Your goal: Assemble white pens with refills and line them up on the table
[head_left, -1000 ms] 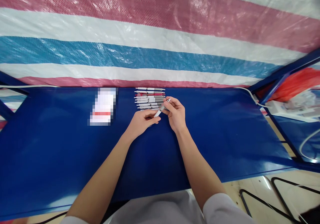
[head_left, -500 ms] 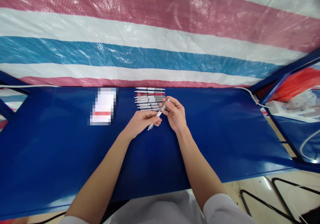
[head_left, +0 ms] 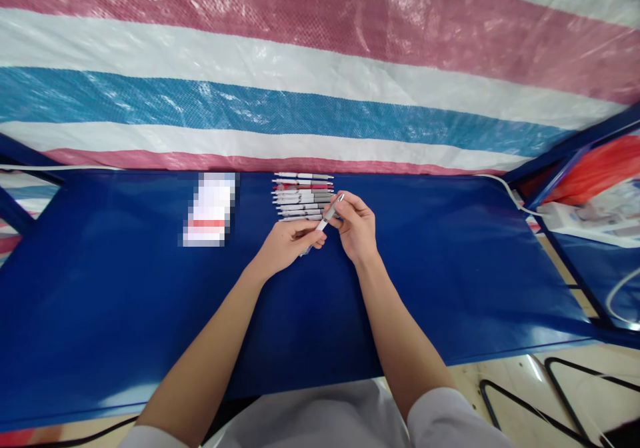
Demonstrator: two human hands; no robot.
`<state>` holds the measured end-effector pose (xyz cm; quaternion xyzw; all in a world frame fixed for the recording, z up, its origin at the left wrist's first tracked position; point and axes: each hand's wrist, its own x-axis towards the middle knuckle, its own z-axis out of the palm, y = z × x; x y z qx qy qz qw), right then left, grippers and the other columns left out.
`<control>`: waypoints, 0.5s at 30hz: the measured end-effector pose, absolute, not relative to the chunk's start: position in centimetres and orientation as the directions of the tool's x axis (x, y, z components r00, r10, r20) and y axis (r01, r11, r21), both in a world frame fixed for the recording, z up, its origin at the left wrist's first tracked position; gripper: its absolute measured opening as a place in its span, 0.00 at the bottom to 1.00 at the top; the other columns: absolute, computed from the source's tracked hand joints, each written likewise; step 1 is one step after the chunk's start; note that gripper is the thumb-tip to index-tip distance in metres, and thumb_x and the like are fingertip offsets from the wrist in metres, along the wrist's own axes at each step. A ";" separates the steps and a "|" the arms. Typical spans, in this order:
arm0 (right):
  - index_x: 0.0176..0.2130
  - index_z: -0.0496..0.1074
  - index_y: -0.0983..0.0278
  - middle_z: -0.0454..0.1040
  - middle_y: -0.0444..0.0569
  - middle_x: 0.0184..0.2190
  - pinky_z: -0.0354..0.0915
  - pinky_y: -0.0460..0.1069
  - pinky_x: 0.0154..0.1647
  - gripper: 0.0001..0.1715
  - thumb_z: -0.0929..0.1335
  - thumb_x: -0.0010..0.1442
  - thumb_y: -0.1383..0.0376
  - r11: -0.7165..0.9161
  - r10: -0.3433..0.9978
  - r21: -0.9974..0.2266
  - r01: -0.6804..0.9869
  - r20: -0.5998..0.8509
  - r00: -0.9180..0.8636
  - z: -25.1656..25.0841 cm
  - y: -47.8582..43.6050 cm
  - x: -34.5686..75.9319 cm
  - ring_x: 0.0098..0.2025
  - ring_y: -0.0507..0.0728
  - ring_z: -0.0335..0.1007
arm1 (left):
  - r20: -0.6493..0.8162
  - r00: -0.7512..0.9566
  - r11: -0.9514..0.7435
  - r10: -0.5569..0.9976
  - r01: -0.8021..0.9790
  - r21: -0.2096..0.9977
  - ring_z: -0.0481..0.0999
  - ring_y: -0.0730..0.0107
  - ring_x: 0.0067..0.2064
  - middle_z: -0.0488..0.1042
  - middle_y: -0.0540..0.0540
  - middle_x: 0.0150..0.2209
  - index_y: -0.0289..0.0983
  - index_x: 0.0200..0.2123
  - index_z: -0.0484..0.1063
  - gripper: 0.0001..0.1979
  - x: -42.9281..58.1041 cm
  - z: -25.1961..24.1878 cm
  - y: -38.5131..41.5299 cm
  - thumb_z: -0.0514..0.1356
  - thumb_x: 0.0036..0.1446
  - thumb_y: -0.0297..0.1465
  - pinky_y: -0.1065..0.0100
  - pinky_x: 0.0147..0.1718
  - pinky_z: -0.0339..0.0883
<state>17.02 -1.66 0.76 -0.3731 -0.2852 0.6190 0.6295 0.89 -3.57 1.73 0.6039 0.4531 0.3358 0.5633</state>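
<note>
A white and grey pen (head_left: 327, 217) is held between both hands above the blue table (head_left: 450, 268). My left hand (head_left: 287, 245) pinches its lower end, fingers closed. My right hand (head_left: 356, 225) grips the upper grey part, fingers curled round it. Just behind the hands, a row of several similar pens (head_left: 300, 196) lies side by side on the table, one of them red.
A blurred white card or box with a red band (head_left: 209, 209) lies left of the pens. A striped red, white and blue tarp (head_left: 320, 88) hangs behind the table. A white power strip and cable (head_left: 575, 218) sit at the right, on a neighbouring blue frame.
The pen has slid a little within my hands; its lower tip showed below my left fingers half a second ago and is now tucked in. The view shifted slightly.
</note>
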 end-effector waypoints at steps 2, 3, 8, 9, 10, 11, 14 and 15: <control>0.37 0.77 0.58 0.81 0.41 0.34 0.75 0.45 0.31 0.13 0.75 0.48 0.63 -0.047 0.995 -0.815 -0.578 -0.091 0.047 0.8 -1.7 17.0 0.33 0.52 0.79 | -0.154 0.436 0.126 0.886 0.093 0.988 0.81 0.65 0.34 0.81 0.44 0.34 0.34 0.39 0.80 0.14 0.8 2.0 -3.5 0.62 0.58 0.38 0.66 0.38 0.76; 0.37 0.77 0.58 0.81 0.41 0.34 0.75 0.44 0.30 0.13 0.75 0.49 0.63 -0.048 0.995 -0.814 -0.579 -0.087 0.039 0.9 -1.8 17.0 0.33 0.52 0.79 | -0.174 0.462 0.163 0.870 0.064 0.985 0.81 0.64 0.34 0.81 0.43 0.34 0.33 0.39 0.79 0.15 0.8 2.1 -3.5 0.62 0.58 0.39 0.65 0.38 0.76; 0.37 0.76 0.59 0.81 0.42 0.35 0.76 0.45 0.34 0.13 0.75 0.48 0.63 -0.039 0.995 -0.821 -0.569 -0.084 0.052 1.0 -1.8 17.0 0.35 0.53 0.79 | -0.168 0.390 0.164 0.905 0.044 0.985 0.81 0.64 0.35 0.82 0.43 0.37 0.34 0.44 0.79 0.16 0.8 1.8 -3.4 0.64 0.57 0.39 0.62 0.42 0.76; 0.37 0.76 0.59 0.81 0.42 0.35 0.76 0.46 0.34 0.14 0.75 0.47 0.63 -0.034 0.994 -0.826 -0.563 -0.084 0.063 1.1 -1.7 17.0 0.36 0.53 0.79 | -0.150 0.356 0.139 0.922 0.057 0.989 0.81 0.64 0.36 0.82 0.43 0.36 0.35 0.44 0.79 0.16 0.8 1.7 -3.4 0.65 0.56 0.39 0.62 0.42 0.75; 0.37 0.76 0.59 0.81 0.41 0.35 0.76 0.46 0.35 0.14 0.76 0.47 0.63 -0.027 0.994 -0.831 -0.555 -0.081 0.074 1.1 -1.7 16.9 0.36 0.53 0.79 | -0.130 0.320 0.113 0.939 0.071 0.991 0.81 0.64 0.36 0.82 0.44 0.36 0.35 0.45 0.79 0.17 0.9 1.5 -3.4 0.65 0.56 0.39 0.62 0.43 0.75; 0.37 0.76 0.58 0.81 0.41 0.35 0.76 0.46 0.35 0.15 0.76 0.46 0.63 -0.019 0.994 -0.836 -0.549 -0.077 0.083 1.1 -1.7 16.9 0.36 0.52 0.79 | -0.106 0.280 0.086 0.954 0.085 0.993 0.81 0.64 0.36 0.82 0.45 0.36 0.36 0.44 0.79 0.17 0.9 1.3 -3.5 0.66 0.55 0.39 0.62 0.43 0.75; 0.35 0.76 0.58 0.80 0.40 0.35 0.75 0.44 0.34 0.14 0.77 0.45 0.64 -0.003 0.993 -0.841 -0.541 -0.066 0.098 1.1 -1.6 16.9 0.36 0.50 0.78 | -0.051 0.171 0.030 0.984 0.122 0.992 0.81 0.65 0.36 0.81 0.45 0.37 0.36 0.42 0.79 0.16 1.2 1.1 -3.5 0.68 0.52 0.38 0.63 0.43 0.75; 0.34 0.77 0.58 0.79 0.39 0.34 0.75 0.44 0.34 0.14 0.77 0.45 0.64 0.001 0.992 -0.840 -0.543 -0.066 0.104 1.1 -1.6 16.8 0.35 0.50 0.77 | -0.042 0.153 0.023 0.987 0.127 0.992 0.81 0.65 0.35 0.81 0.45 0.37 0.36 0.42 0.80 0.16 1.2 1.1 -3.6 0.69 0.51 0.38 0.63 0.43 0.75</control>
